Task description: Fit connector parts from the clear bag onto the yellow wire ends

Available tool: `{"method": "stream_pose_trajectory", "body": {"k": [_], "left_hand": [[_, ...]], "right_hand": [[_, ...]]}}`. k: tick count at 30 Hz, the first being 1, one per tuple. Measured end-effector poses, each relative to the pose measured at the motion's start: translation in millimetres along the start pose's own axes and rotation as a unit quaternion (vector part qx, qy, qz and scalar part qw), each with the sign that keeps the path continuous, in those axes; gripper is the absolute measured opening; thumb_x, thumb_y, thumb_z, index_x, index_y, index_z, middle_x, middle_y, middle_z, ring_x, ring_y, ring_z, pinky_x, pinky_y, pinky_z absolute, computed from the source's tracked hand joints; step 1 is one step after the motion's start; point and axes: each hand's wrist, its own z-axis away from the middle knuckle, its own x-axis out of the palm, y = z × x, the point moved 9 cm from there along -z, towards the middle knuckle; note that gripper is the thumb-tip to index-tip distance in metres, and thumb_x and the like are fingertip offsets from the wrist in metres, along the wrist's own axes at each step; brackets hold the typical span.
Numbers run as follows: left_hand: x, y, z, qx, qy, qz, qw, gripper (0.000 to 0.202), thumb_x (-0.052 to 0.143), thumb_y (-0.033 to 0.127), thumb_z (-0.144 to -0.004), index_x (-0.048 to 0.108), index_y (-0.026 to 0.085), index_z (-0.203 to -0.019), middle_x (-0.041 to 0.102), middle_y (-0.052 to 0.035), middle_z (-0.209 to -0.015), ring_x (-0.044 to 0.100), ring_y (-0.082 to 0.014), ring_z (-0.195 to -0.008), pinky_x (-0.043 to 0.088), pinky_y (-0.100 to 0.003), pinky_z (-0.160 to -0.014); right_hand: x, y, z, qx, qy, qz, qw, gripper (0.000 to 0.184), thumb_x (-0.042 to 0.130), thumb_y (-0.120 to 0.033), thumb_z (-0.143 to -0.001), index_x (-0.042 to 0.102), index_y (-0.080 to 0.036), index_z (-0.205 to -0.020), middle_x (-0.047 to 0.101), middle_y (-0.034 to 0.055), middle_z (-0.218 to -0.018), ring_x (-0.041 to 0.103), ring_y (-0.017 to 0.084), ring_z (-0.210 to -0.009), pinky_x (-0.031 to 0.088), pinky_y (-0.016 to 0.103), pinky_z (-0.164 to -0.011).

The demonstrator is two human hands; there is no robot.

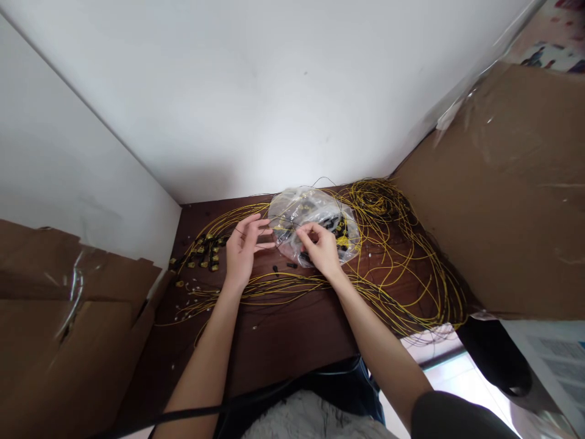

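The thumb and forefinger of the right hand (pixel 325 251) are pressed tip to tip, pinching what appears to be a thin dark wire (pixel 290 223), in front of the clear plastic bag (pixel 280 202). The fingers of the left hand (pixel 241 249) are spread apart and point toward the right hand, with fine dark strands crossing them; whether they grip any of these I cannot tell.

No writing is readable: the printed sheet (pixel 543 350) at the lower right and the coloured print (pixel 555 39) at the upper right are too small or blurred.

The wire is very slim, and lies between the two hands above the dark brown counter (pixel 292 335); its ends are hard to trace. The bag behind it holds black pieces and yellow ones. Two loose black pieces (pixel 275 269) lie between the forearms. Left of the left hand sits a cluster of black-and-yellow connectors (pixel 214 256). Long yellow and black wires (pixel 278 292) sweep beneath the forearms toward a tangled coil (pixel 375 198) at the back right. Brown cardboard stands at both sides, the left piece (pixel 68 347) and the right piece (pixel 503 213), before a white wall (pixel 274 91).
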Motion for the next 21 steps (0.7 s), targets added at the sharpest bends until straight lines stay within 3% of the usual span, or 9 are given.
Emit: {"method": "stream_pose_trajectory", "body": {"k": [3, 7, 8, 10, 11, 13, 17, 21], "left_hand": [[12.1, -4.9, 4.1, -0.023, -0.060, -0.072, 0.995, 0.053, 0.062, 0.040, -0.075, 0.047, 0.022, -0.123, 0.066, -0.0067, -0.098, 0.065, -0.0140, -0.067, 0.056, -0.024, -0.048], [24.6, -12.8, 11.2, -0.064, -0.125, -0.102, 0.985, 0.044, 0.063, 0.037, -0.075, 0.055, 0.018, -0.114, 0.067, -0.0040, -0.079, 0.056, -0.0082, -0.043, 0.044, -0.018, -0.034], [26.4, -10.4, 11.8, -0.060, -0.131, -0.083, 0.986, 0.039, 0.063, 0.037, -0.075, 0.059, 0.017, -0.109, 0.067, -0.0058, -0.082, 0.058, -0.0097, -0.047, 0.046, -0.019, -0.036], [29.0, 0.6, 11.1, -0.034, -0.139, -0.012, 0.990, 0.030, 0.063, 0.039, -0.076, 0.066, 0.017, -0.097, 0.066, -0.0103, -0.100, 0.066, -0.0175, -0.073, 0.056, -0.028, -0.053], [29.5, 7.7, 10.2, -0.019, -0.143, 0.033, 0.989, 0.028, 0.062, 0.042, -0.076, 0.068, 0.017, -0.090, 0.063, -0.0111, -0.111, 0.065, -0.0224, -0.091, 0.058, -0.035, -0.068], [27.4, 20.3, 7.3, -0.004, -0.145, 0.123, 0.982, 0.034, 0.056, 0.051, -0.078, 0.071, 0.021, -0.077, 0.058, -0.0081, -0.122, 0.053, -0.0275, -0.116, 0.049, -0.047, -0.092], [6.0, 30.8, -1.0, -0.016, -0.075, 0.262, 0.962, 0.045, 0.044, 0.060, -0.081, 0.069, 0.027, -0.064, 0.058, 0.0000, -0.124, 0.041, -0.0246, -0.128, 0.036, -0.051, -0.104], [-20.4, 24.9, -5.6, -0.012, 0.025, 0.300, 0.953, 0.046, 0.039, 0.064, -0.080, 0.068, 0.028, -0.073, 0.060, -0.0015, -0.121, 0.044, -0.0243, -0.126, 0.038, -0.050, -0.103]], "right_hand": [[2.6, -5.4, 0.8, -0.013, -0.014, 0.016, 1.000, 0.023, 0.052, -0.038, -0.083, 0.060, -0.016, -0.078, 0.062, 0.0023, -0.070, 0.054, 0.013, -0.058, 0.042, 0.023, -0.057], [3.3, -12.8, 1.6, -0.039, -0.020, 0.035, 0.998, 0.021, 0.052, -0.034, -0.083, 0.060, -0.017, -0.076, 0.061, 0.0024, -0.071, 0.054, 0.013, -0.060, 0.042, 0.023, -0.059], [3.8, -13.9, 1.8, -0.044, -0.023, 0.035, 0.998, 0.020, 0.052, -0.033, -0.083, 0.060, -0.017, -0.076, 0.061, 0.0023, -0.071, 0.054, 0.013, -0.060, 0.042, 0.023, -0.059], [4.2, -14.1, 1.9, -0.048, -0.025, 0.029, 0.998, 0.019, 0.053, -0.033, -0.083, 0.060, -0.017, -0.076, 0.061, 0.0021, -0.071, 0.054, 0.012, -0.059, 0.042, 0.024, -0.059], [4.0, -12.8, 1.6, -0.044, -0.024, 0.019, 0.999, 0.019, 0.053, -0.034, -0.083, 0.060, -0.017, -0.076, 0.061, 0.0019, -0.070, 0.054, 0.012, -0.058, 0.042, 0.024, -0.059], [3.3, -6.0, 0.7, -0.014, -0.018, -0.018, 1.000, 0.021, 0.055, -0.037, -0.082, 0.059, -0.017, -0.077, 0.059, 0.0005, -0.065, 0.052, 0.011, -0.053, 0.041, 0.023, -0.054], [10.6, 15.6, 1.2, 0.115, -0.042, -0.178, 0.976, 0.028, 0.060, -0.046, -0.075, 0.056, -0.018, -0.076, 0.052, -0.0042, -0.052, 0.037, 0.005, -0.035, 0.024, 0.018, -0.034], [19.2, 17.3, 4.4, 0.187, -0.076, -0.326, 0.924, 0.032, 0.070, -0.044, -0.066, 0.058, -0.016, -0.076, 0.053, -0.0036, -0.061, 0.036, 0.002, -0.036, 0.010, 0.014, -0.030]]}}
